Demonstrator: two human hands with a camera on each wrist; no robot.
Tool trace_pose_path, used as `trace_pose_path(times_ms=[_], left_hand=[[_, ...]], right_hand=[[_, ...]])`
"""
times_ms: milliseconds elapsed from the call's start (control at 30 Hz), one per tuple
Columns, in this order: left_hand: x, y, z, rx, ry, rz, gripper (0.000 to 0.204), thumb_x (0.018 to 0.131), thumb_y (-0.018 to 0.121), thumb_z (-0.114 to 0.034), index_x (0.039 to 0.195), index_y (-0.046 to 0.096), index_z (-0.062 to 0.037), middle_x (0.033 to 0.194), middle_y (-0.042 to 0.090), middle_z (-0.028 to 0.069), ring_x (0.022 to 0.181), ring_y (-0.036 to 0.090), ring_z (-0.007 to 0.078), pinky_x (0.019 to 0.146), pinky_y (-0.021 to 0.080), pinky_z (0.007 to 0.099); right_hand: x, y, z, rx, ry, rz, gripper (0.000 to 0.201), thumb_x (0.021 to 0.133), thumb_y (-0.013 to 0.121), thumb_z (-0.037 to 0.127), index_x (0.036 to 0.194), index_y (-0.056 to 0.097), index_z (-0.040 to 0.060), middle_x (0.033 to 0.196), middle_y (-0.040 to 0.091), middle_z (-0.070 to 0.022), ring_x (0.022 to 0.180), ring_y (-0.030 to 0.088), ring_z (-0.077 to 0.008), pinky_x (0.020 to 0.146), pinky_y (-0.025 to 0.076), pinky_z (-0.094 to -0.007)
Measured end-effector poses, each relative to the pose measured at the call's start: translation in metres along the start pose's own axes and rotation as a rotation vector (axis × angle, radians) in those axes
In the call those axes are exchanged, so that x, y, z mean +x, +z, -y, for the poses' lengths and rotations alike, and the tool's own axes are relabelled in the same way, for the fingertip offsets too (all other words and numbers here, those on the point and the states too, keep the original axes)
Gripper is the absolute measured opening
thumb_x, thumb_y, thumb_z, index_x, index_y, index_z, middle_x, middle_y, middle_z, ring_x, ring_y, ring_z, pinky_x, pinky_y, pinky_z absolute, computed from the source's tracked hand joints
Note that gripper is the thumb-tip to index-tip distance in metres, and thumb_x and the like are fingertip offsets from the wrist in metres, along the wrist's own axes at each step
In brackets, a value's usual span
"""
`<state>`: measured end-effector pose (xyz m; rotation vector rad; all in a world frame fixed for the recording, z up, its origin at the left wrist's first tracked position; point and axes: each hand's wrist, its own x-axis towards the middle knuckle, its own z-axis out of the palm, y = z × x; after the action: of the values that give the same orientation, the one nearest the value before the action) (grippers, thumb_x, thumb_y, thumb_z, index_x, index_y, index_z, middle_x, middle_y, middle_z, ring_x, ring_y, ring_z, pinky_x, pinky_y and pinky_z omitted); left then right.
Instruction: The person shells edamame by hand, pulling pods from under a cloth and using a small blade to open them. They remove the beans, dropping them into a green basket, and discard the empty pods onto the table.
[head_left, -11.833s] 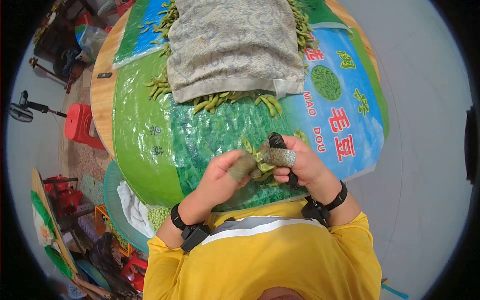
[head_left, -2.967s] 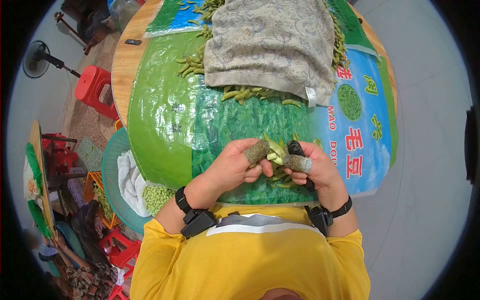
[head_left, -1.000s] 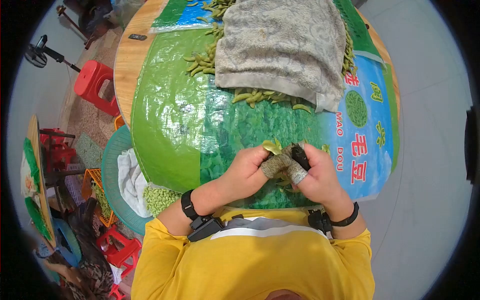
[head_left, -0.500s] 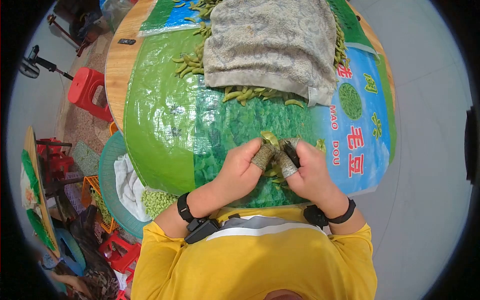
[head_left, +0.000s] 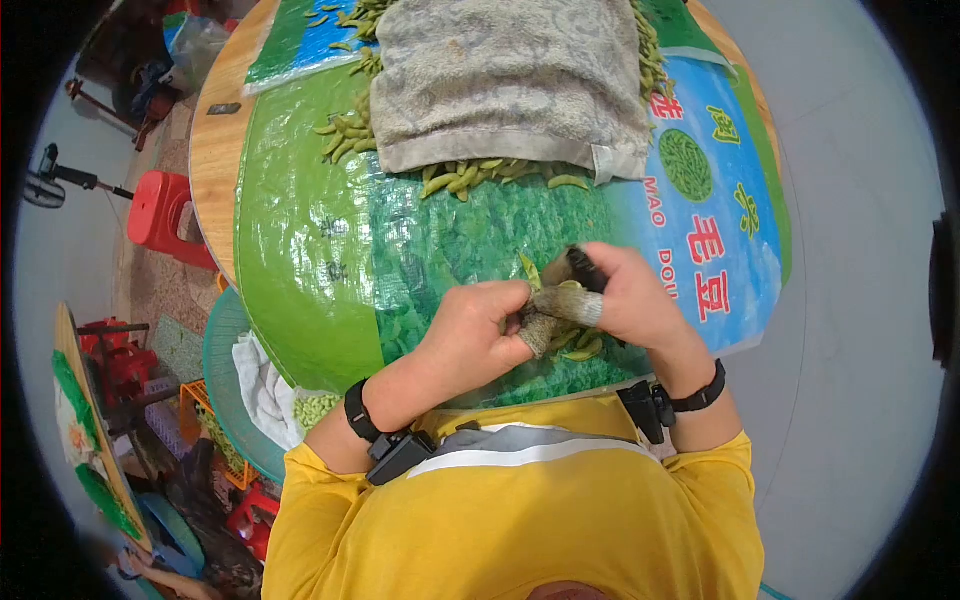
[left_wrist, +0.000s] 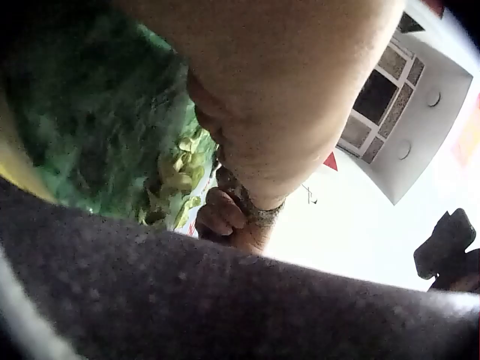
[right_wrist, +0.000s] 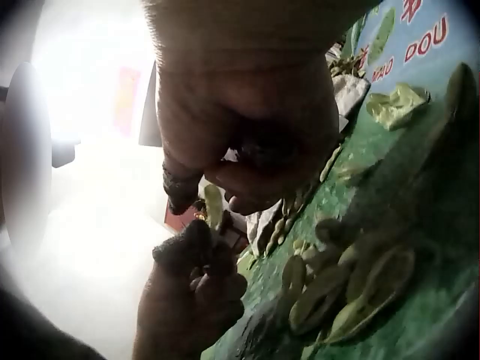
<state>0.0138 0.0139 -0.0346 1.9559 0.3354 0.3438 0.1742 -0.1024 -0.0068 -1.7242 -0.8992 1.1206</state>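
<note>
Centrally, a green bean pod [head_left: 529, 267] rises from the person's left hand [head_left: 465, 325], which pinches it between bent fingers and a cloth-wrapped thumb [head_left: 537, 336]. From the pod's 4 o'clock, the right hand [head_left: 634, 295] meets the left, its fingers curled round a black object [head_left: 588, 270] too shadowed to identify; its own wrapped thumb points to 9 o'clock. Forearms angle inward from 7 and 5 o'clock, backs of both hands uppermost. Loose pods [head_left: 583, 349] lie just beneath the right hand, at 5 o'clock. They rest on a glossy printed sheet [head_left: 480, 245] reading "MAO DOU" in red at 2 o'clock, with larger red characters, 毛豆, at 3; small dark characters at 9 are unclear. At 12 o'clock, more pods [head_left: 470, 178] poke from under a grey towel [head_left: 510, 80], its white tag [head_left: 603, 163] illegible.
</note>
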Motion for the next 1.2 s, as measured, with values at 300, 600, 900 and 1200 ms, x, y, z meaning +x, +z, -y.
trace_pose_path(times_ms=[300, 600, 900, 1200], left_hand=[[-0.007, -0.001, -0.006, -0.347, -0.232, 0.116, 0.013, 0.086, 0.053, -0.012, 0.080, 0.056, -0.0009, 0.064, 0.053, 0.0021, 0.060, 0.049, 0.0115, 0.056, 0.042, 0.0269], [-0.019, 0.007, -0.011, -0.725, -0.221, 0.188, 0.017, 0.092, 0.049, -0.019, 0.084, 0.056, -0.0045, 0.065, 0.051, -0.0028, 0.059, 0.045, 0.0051, 0.051, 0.036, 0.0215], [-0.018, -0.003, -0.015, -0.747, -0.371, 0.177, 0.017, 0.090, 0.053, -0.020, 0.085, 0.060, -0.0045, 0.064, 0.052, -0.0018, 0.054, 0.043, 0.0047, 0.048, 0.032, 0.0197], [-0.015, -0.009, 0.004, -1.217, -0.466, 0.036, 0.024, 0.089, 0.053, -0.022, 0.090, 0.057, 0.0025, 0.066, 0.053, 0.0056, 0.045, 0.034, 0.0071, 0.039, 0.024, 0.0200]], right_hand=[[-0.015, 0.020, -0.008, -0.041, -0.104, -0.334, 0.017, 0.079, 0.066, 0.016, 0.080, 0.060, 0.0009, 0.066, 0.059, -0.0014, 0.057, 0.052, -0.0093, 0.053, 0.044, -0.0265], [-0.044, 0.045, -0.006, 0.073, -0.341, -0.294, 0.007, 0.085, 0.061, 0.007, 0.085, 0.059, 0.0004, 0.070, 0.059, -0.0002, 0.063, 0.055, -0.0066, 0.056, 0.045, -0.0223], [-0.027, 0.020, 0.006, 0.449, 0.041, -0.031, 0.021, 0.085, 0.062, 0.023, 0.086, 0.061, 0.0018, 0.065, 0.058, -0.0002, 0.062, 0.052, -0.0072, 0.055, 0.043, -0.0243], [0.040, -0.029, -0.007, -0.848, -0.316, -0.370, 0.019, 0.075, 0.064, 0.013, 0.089, 0.060, 0.0006, 0.079, 0.062, -0.0175, 0.073, 0.060, -0.0332, 0.064, 0.047, -0.0384]])
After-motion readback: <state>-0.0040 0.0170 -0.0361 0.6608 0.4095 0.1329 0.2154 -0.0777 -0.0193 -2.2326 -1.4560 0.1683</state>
